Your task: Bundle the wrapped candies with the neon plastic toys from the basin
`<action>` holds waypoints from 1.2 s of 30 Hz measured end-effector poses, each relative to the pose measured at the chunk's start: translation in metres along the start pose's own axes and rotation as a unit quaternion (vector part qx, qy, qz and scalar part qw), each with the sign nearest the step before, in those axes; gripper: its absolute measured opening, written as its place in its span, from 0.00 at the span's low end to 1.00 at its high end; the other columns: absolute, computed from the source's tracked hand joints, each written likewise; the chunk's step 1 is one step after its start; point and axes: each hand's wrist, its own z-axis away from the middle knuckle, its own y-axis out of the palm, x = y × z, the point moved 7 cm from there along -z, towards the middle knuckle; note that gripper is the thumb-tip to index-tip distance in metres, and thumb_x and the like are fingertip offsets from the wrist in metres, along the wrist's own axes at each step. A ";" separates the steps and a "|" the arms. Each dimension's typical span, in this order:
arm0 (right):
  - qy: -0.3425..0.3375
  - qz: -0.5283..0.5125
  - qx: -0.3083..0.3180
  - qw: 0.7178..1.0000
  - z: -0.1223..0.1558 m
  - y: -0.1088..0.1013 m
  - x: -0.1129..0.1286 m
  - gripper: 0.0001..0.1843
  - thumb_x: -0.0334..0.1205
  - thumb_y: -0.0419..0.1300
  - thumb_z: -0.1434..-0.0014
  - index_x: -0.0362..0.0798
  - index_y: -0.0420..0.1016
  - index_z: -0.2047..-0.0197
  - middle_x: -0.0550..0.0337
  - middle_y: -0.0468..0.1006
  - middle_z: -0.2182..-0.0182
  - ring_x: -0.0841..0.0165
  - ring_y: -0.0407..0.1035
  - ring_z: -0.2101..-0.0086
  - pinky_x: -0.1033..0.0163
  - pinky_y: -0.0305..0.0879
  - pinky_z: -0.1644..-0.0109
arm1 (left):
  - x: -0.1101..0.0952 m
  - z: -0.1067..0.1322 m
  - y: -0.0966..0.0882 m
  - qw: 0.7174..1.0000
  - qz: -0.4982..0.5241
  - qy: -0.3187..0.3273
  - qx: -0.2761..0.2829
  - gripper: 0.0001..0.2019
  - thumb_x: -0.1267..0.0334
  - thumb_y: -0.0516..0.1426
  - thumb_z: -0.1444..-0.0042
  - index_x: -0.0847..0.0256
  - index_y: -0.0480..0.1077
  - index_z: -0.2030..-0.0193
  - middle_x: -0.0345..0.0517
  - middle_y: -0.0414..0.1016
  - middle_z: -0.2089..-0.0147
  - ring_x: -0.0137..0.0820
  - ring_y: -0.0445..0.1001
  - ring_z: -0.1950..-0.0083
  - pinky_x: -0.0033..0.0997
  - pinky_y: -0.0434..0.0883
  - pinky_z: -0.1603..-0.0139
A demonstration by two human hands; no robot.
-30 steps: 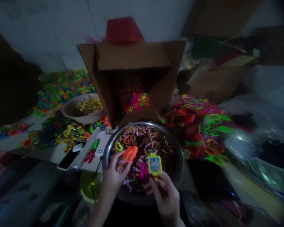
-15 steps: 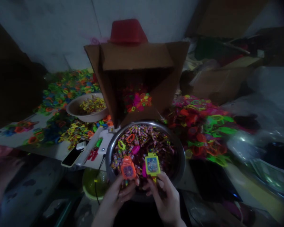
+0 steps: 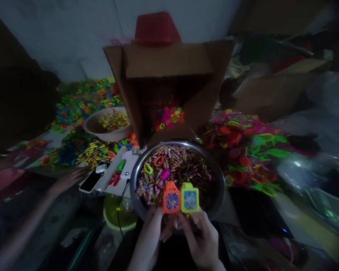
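My left hand (image 3: pixel 155 226) is closed on an orange toy watch (image 3: pixel 171 199) with a square patterned face. In my right hand (image 3: pixel 200 233) I grip a yellow toy watch (image 3: pixel 190 198) with a pale blue face. The two watches stand side by side, faces toward me, their edges touching or nearly so. Beneath them is a steel bowl (image 3: pixel 220 184) full of small wrapped candies (image 3: pixel 152 184). On the candies lie an orange ring-shaped piece (image 3: pixel 158 161), a yellow one (image 3: pixel 148 168) and a pink piece (image 3: pixel 165 174). My fingers hide the lower straps.
Behind the bowl a cardboard box (image 3: pixel 169 60) lies open toward me with colourful pieces inside. Piles of plastic pieces (image 3: pixel 243 150) spread on both sides. At left are a candy basin (image 3: pixel 93 130), a phone (image 3: pixel 90 181) and another person's arm (image 3: pixel 45 207). A green basin (image 3: pixel 113 218) stands lower.
My hands have come together, bringing the orange watch right beside the yellow one. At left, the other person's arm has reached in toward the yellow candies. The view has shifted slightly.
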 end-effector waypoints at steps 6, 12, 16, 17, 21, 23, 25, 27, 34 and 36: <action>-0.022 0.020 0.009 1.000 -0.007 -0.005 0.012 0.08 0.31 0.54 0.40 0.50 0.69 0.57 0.61 0.79 0.68 0.73 0.75 0.72 0.74 0.72 0.67 | 0.000 0.004 0.005 0.999 0.023 -0.031 -0.004 0.18 0.48 0.62 0.65 0.62 0.66 0.83 0.36 0.65 0.87 0.17 0.54 0.87 0.17 0.51 0.86; 0.013 -0.015 0.004 1.000 -0.002 -0.007 0.006 0.11 0.29 0.54 0.40 0.51 0.69 0.55 0.59 0.80 0.66 0.71 0.76 0.71 0.73 0.72 0.68 | 0.004 0.012 0.014 0.994 0.087 -0.065 0.018 0.19 0.47 0.63 0.66 0.63 0.68 0.82 0.36 0.65 0.87 0.15 0.51 0.88 0.17 0.51 0.86; 0.027 -0.012 -0.001 1.000 -0.001 -0.008 0.003 0.10 0.31 0.54 0.39 0.50 0.71 0.55 0.59 0.80 0.66 0.72 0.75 0.72 0.73 0.72 0.69 | 0.005 0.011 0.016 0.988 0.133 -0.069 0.028 0.18 0.49 0.65 0.65 0.64 0.70 0.82 0.32 0.62 0.89 0.12 0.45 0.89 0.16 0.49 0.87; 0.030 -0.010 -0.003 1.000 -0.001 -0.009 0.002 0.10 0.32 0.54 0.39 0.50 0.71 0.55 0.59 0.80 0.67 0.72 0.75 0.73 0.74 0.72 0.70 | 0.006 0.010 0.017 0.987 0.141 -0.068 0.035 0.19 0.49 0.65 0.65 0.65 0.70 0.82 0.32 0.61 0.89 0.12 0.45 0.89 0.15 0.48 0.87; 0.032 -0.011 -0.003 0.999 -0.002 -0.009 0.002 0.09 0.31 0.54 0.39 0.50 0.71 0.56 0.61 0.79 0.69 0.73 0.75 0.74 0.75 0.71 0.70 | 0.011 0.007 0.017 0.983 0.163 -0.068 0.052 0.20 0.48 0.67 0.67 0.65 0.71 0.81 0.31 0.60 0.89 0.11 0.45 0.89 0.14 0.48 0.87; 0.036 -0.011 0.003 0.999 -0.001 -0.009 0.002 0.09 0.32 0.54 0.39 0.49 0.71 0.56 0.61 0.79 0.69 0.73 0.74 0.75 0.75 0.71 0.71 | 0.014 0.008 0.016 0.983 0.161 -0.068 0.055 0.21 0.48 0.67 0.67 0.66 0.71 0.81 0.31 0.61 0.88 0.11 0.45 0.88 0.14 0.47 0.87; 0.038 -0.005 0.004 0.999 0.000 -0.010 0.001 0.08 0.32 0.54 0.39 0.49 0.70 0.57 0.60 0.79 0.70 0.73 0.74 0.74 0.75 0.71 0.70 | 0.016 0.008 0.018 0.982 0.162 -0.073 0.070 0.20 0.48 0.67 0.65 0.66 0.70 0.80 0.32 0.61 0.88 0.11 0.44 0.88 0.14 0.47 0.87; 0.039 0.003 0.014 0.999 0.001 -0.009 -0.002 0.08 0.32 0.54 0.39 0.49 0.70 0.57 0.60 0.79 0.70 0.73 0.75 0.73 0.76 0.71 0.69 | 0.017 0.007 0.023 0.976 0.175 -0.078 0.102 0.20 0.49 0.65 0.60 0.66 0.70 0.80 0.31 0.58 0.88 0.12 0.45 0.87 0.14 0.48 0.85; 0.132 -0.050 0.056 0.988 -0.002 0.004 -0.034 0.10 0.38 0.54 0.38 0.47 0.66 0.53 0.61 0.76 0.75 0.72 0.73 0.77 0.73 0.71 0.72 | 0.030 -0.026 0.003 0.987 0.144 -0.017 0.067 0.20 0.45 0.61 0.56 0.63 0.67 0.76 0.31 0.60 0.83 0.16 0.48 0.86 0.19 0.48 0.84; 0.184 -0.085 0.044 0.978 -0.002 0.004 -0.048 0.13 0.42 0.56 0.39 0.46 0.65 0.53 0.61 0.77 0.76 0.70 0.73 0.77 0.71 0.72 0.73 | 0.033 -0.037 -0.016 0.996 0.088 0.020 -0.019 0.19 0.45 0.62 0.57 0.61 0.67 0.76 0.32 0.63 0.84 0.20 0.55 0.85 0.21 0.51 0.83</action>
